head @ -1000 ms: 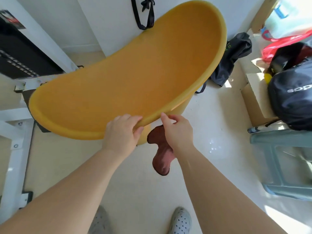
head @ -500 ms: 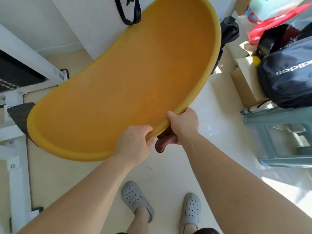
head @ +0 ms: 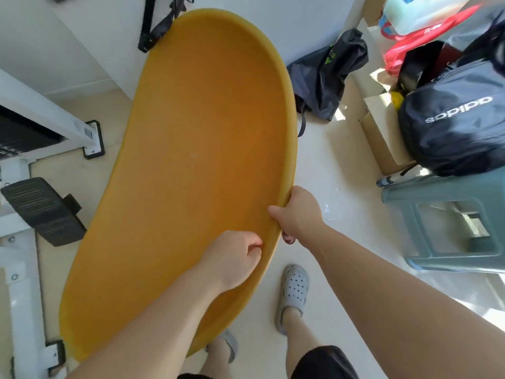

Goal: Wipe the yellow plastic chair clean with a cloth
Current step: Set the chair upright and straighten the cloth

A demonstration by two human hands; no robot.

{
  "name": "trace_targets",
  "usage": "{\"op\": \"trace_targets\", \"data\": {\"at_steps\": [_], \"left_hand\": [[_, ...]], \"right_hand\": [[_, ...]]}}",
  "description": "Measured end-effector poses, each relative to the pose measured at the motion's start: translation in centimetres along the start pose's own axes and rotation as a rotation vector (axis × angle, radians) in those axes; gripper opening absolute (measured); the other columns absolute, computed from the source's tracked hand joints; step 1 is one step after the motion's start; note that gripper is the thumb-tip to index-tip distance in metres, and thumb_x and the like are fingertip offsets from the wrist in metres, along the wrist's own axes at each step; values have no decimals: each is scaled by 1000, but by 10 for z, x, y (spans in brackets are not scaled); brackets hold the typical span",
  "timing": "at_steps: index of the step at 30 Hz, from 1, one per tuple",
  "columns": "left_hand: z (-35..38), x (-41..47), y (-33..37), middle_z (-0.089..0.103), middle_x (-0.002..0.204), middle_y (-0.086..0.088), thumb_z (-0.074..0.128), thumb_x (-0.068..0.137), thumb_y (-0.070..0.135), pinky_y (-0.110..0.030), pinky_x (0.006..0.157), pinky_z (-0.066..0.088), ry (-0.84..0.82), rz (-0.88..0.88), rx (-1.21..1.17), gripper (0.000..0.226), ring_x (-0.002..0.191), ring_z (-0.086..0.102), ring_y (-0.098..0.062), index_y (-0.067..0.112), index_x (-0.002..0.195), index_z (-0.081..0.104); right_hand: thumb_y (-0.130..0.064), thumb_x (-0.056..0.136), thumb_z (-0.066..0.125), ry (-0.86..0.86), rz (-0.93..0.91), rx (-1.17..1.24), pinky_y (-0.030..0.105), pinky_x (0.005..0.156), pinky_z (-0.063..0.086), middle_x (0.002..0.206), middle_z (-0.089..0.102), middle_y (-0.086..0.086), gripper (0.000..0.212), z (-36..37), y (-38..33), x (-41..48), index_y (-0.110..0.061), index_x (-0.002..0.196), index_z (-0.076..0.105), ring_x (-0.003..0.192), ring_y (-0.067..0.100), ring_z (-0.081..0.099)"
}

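- Yellow plastic chair (head: 191, 165) is held up off the floor in front of the person; its long shell now runs from 12 o'clock down to 7 o'clock, where a second ago it lay more across the view.
- Right hand (head: 297, 214) is clamped on the rim at about 4 o'clock of the shell, thumb on the inner face, other fingers behind.
- Cloth (head: 288, 240) is now almost hidden: only a small dark red bit shows under the right hand, so it seems pinched against the back of the rim.
- Left hand (head: 232, 258) is curled on the inner surface just beside the rim; whether it grips anything cannot be told.
- Judgement: the turning is to present the shell, and wiping is not yet begun.
- Green stool (head: 448, 220) stands at 3 o'clock, well apart.
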State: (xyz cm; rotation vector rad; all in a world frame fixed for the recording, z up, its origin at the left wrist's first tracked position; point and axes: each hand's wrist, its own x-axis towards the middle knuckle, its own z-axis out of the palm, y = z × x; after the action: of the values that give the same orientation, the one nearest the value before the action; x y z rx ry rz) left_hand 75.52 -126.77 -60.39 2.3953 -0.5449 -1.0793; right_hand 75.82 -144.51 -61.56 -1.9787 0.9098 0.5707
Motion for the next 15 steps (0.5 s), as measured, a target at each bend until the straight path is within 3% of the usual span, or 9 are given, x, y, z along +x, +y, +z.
{"op": "trace_targets", "data": {"at_steps": [3, 5, 8, 11, 13, 15], "left_hand": [[-28, 27, 16, 54, 139, 5, 49, 99, 32, -42, 97, 50, 166, 57, 185, 42, 120, 56, -21, 33, 141, 50], [-54, 52, 29, 38, 153, -1, 51, 99, 26, -44, 100, 47, 320, 74, 334, 54, 130, 48, -26, 33, 151, 35], [-87, 92, 52, 8, 165, -7, 53, 97, 16, -46, 103, 41, 412, 134, 667, 74, 135, 36, -30, 39, 155, 14], [-107, 131, 70, -13, 166, -2, 43, 97, 9, -58, 118, 18, 317, 241, 978, 79, 151, 8, -33, 39, 157, 2], [-120, 152, 74, -15, 166, 1, 37, 99, 9, -63, 120, 5, 202, 287, 1103, 74, 154, -7, -29, 36, 157, -1], [-129, 169, 74, -11, 167, 4, 39, 102, 15, -63, 120, 2, 117, 266, 1121, 69, 154, -9, -24, 31, 158, 2]], "right_hand": [[-26, 81, 67, -50, -47, -87, 35, 51, 44, 77, 56, 8, 26, -14, 5, 10, -18, 85, 42, 56, 26, 51], [-29, 84, 68, -71, -90, -185, 31, 51, 39, 79, 54, 3, 27, -24, 5, 20, -19, 87, 43, 61, 19, 52], [-34, 84, 69, -103, -181, -322, 30, 55, 41, 82, 55, 2, 28, -40, -1, 39, -16, 91, 49, 68, 17, 53], [-34, 81, 71, -160, -236, -383, 37, 65, 56, 86, 61, 3, 29, -58, -11, 60, -16, 95, 54, 74, 22, 62], [-34, 80, 72, -197, -274, -420, 44, 70, 61, 89, 64, 4, 31, -71, -22, 75, -14, 99, 57, 75, 25, 67], [-35, 78, 72, -205, -335, -514, 42, 70, 59, 87, 63, 4, 31, -82, -37, 92, -15, 96, 57, 77, 24, 65]]}}
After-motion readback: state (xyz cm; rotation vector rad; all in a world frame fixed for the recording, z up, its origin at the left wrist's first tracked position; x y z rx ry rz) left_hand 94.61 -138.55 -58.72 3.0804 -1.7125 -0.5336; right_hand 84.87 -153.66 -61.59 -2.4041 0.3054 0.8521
